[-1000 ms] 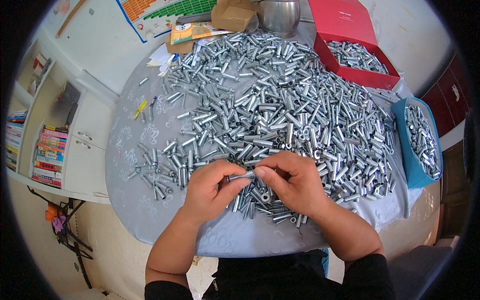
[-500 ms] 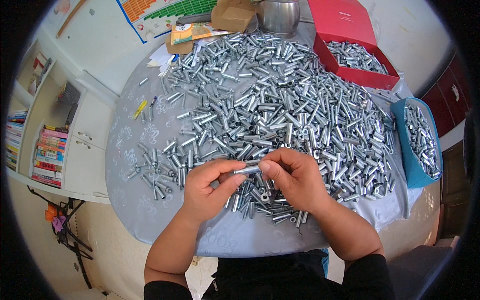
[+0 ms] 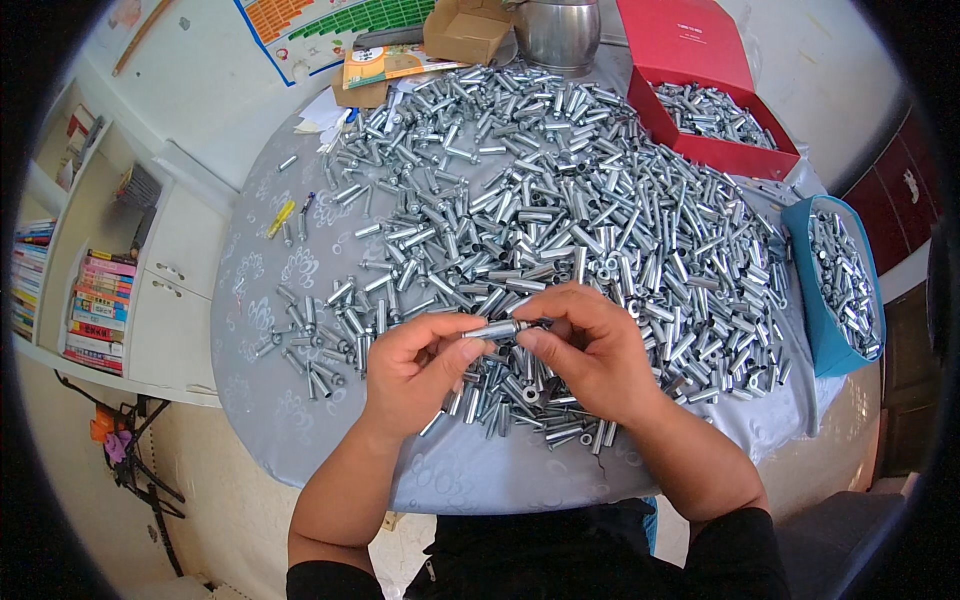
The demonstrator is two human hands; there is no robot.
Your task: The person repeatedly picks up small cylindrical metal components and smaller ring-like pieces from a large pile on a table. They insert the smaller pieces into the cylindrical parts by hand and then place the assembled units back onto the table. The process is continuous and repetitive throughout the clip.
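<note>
Pinched between both hands, just above the near edge of a large metal pile, is a shiny silver expansion bolt. My left hand grips its left end between thumb and fingers. At the other end, the thumb and index finger of my right hand close on it, and a darker tip shows by those fingers. The bolt lies almost level, its right end slightly higher. Under and beyond my hands spreads the heap of loose silver bolts and sleeves; my fingers hide part of it.
A patterned silver-grey cloth covers the round table. An open red box and a blue bin, both holding metal pieces, stand at the right. A yellow-handled tool lies left; a metal pot and cardboard box sit behind.
The bolt has risen slightly, its right end tipping up. My right hand's fingers have shifted up a little and now wrap its right end; my left thumb has moved slightly left along it.
</note>
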